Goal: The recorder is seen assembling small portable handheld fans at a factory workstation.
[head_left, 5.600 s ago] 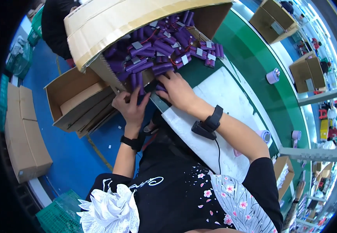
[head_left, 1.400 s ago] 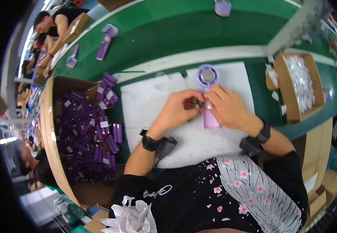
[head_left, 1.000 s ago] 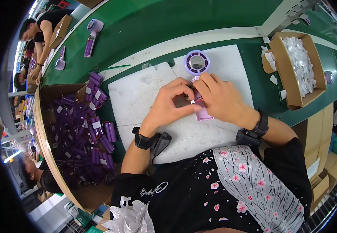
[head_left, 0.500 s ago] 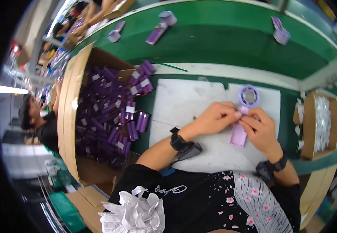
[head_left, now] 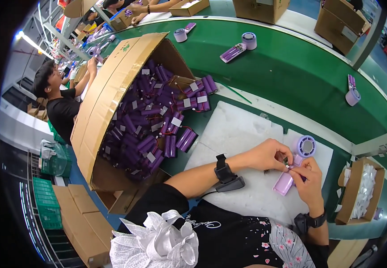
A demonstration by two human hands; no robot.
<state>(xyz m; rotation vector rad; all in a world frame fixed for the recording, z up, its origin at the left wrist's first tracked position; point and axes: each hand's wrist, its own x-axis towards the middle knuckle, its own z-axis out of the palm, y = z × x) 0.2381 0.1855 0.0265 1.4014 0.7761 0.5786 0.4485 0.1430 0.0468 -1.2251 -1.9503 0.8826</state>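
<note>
A lilac handheld fan lies on a white foam pad (head_left: 222, 134), its round head (head_left: 305, 146) pointing away from me and its open handle shell (head_left: 284, 183) toward me. Over the fan's neck, my left hand (head_left: 270, 155) pinches a small green circuit board (head_left: 286, 160) between thumb and forefinger. A tiny white piece shows at the fingertips. My right hand (head_left: 309, 182) is closed beside the neck, thumb and forefinger meeting close to the left fingertips. What the right fingers grip is too small and covered to make out.
At left, a tipped cardboard box (head_left: 106, 107) spills purple battery packs (head_left: 146, 143). A box of clear plastic parts (head_left: 366, 190) stands at right. Beyond a white rail, several part-built fans (head_left: 234, 52) lie on a green conveyor (head_left: 287, 58). A person (head_left: 59, 98) works at far left.
My view has tilted, shifting the scene across the picture. The left fingers have lifted and opened up somewhat at the neck, and the small green board now shows between them.
</note>
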